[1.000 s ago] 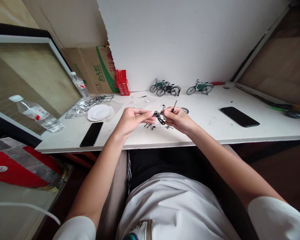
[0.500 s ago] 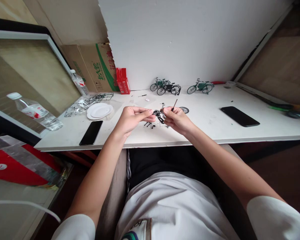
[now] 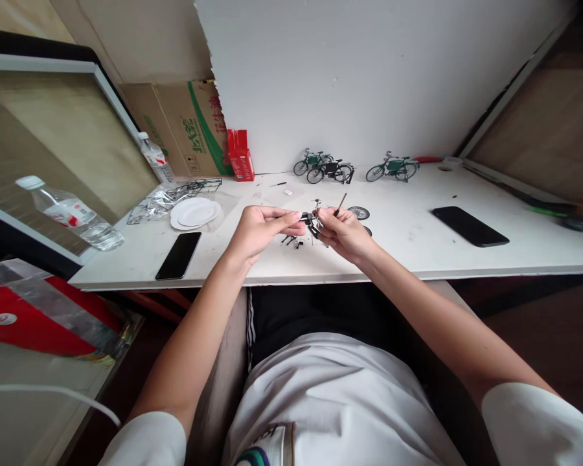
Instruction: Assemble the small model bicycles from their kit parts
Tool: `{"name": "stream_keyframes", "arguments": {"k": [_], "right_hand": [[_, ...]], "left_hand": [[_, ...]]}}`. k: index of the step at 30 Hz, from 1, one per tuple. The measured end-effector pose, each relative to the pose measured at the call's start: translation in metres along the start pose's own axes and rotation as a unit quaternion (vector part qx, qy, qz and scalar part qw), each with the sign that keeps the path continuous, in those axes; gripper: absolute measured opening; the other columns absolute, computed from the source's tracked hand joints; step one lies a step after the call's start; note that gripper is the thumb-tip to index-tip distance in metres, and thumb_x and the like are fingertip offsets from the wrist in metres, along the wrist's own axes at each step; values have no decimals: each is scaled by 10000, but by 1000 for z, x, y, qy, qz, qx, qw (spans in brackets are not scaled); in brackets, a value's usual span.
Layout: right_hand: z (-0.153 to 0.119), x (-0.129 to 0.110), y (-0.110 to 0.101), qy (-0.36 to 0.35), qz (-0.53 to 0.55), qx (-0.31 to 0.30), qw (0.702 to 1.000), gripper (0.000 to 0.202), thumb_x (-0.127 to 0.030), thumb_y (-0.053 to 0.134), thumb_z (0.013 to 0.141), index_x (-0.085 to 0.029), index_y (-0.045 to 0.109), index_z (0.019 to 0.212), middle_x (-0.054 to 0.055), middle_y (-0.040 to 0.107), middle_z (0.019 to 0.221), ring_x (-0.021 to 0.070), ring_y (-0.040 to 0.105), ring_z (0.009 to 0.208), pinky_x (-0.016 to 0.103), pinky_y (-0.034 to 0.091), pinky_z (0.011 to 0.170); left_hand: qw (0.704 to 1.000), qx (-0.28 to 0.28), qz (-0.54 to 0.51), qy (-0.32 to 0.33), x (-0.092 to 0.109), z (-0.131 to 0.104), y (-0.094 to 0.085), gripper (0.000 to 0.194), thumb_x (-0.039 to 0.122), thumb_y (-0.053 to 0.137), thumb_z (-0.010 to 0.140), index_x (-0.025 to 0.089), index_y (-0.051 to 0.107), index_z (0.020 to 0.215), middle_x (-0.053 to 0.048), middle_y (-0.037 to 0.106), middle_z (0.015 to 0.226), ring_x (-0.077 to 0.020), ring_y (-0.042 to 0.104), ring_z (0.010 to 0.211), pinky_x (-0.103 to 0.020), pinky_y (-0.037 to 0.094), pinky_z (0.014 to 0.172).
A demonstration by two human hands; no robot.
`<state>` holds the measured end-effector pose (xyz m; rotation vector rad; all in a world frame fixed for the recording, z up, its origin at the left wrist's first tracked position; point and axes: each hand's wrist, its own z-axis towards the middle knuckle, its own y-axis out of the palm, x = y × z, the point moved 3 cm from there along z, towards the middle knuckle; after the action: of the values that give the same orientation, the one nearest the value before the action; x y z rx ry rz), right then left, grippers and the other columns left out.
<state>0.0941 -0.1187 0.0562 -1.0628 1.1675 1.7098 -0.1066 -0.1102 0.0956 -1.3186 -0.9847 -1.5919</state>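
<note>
Above the white table, my left hand (image 3: pixel 267 234) is closed in a pinch on a small black model bicycle part (image 3: pixel 312 228). My right hand (image 3: pixel 344 235) meets it from the other side, its fingertips pressed together at the part. Out of the right hand's grip sticks a thin screwdriver-like rod (image 3: pixel 341 203), pointing up. What the right fingertips pinch is partly hidden. Small loose bicycle parts (image 3: pixel 294 242) lie beneath the hands. A spoked model wheel (image 3: pixel 359 213) rests just beyond the right hand, with another partly hidden behind it.
Model bicycles, two green (image 3: pixel 392 168) and one black (image 3: pixel 331 171), stand along the wall. Phones lie at left (image 3: pixel 179 255) and right (image 3: pixel 470 226). White plates (image 3: pixel 194 213), plastic frames (image 3: pixel 194 186), a red box (image 3: pixel 241 155) and a water bottle (image 3: pixel 72 213) are at left.
The view has shifted slightly. Both hands keep nearly the same pose around the black part, and a second wheel edge now shows beside the right hand.
</note>
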Motion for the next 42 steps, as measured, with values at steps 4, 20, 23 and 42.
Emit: {"name": "stream_keyframes", "arguments": {"k": [4, 20, 23, 42], "right_hand": [[-1, 3, 2, 7, 4, 3, 1000, 612, -622, 938, 792, -226, 480, 707, -102, 206, 634, 74, 124, 561, 276, 134, 509], [4, -11, -10, -16, -109, 30, 993, 494, -592, 971, 752, -182, 710, 842, -56, 470, 655, 60, 308, 530, 255, 244, 483], [5, -13, -15, -27, -122, 8, 992, 463, -578, 962, 772, -183, 748, 885, -44, 512, 682, 63, 325, 536, 255, 288, 488], [-1, -20, -17, -29, -201, -51, 978, 494, -631, 914, 812, -190, 833, 1018, -45, 522, 622, 91, 413, 535, 275, 407, 507]], "left_hand": [[1000, -8, -3, -7, -1, 0, -1, 481, 497, 1013, 694, 109, 840, 922, -131, 844, 868, -279, 839, 824, -487, 635, 1027], [1000, -2, 16, 15, -8, 7, 4, 566, 555, 977, 741, 107, 789, 1032, -125, 834, 959, -278, 840, 906, -418, 668, 953], [998, 19, 64, 4, -4, 11, -8, 679, 676, 897, 790, 128, 750, 1164, -126, 825, 979, -266, 836, 853, -356, 670, 836], [992, -72, -70, -70, -12, 15, -22, 552, 306, 956, 825, 128, 708, 1285, -182, 830, 1189, -237, 842, 939, -334, 650, 907]]}}
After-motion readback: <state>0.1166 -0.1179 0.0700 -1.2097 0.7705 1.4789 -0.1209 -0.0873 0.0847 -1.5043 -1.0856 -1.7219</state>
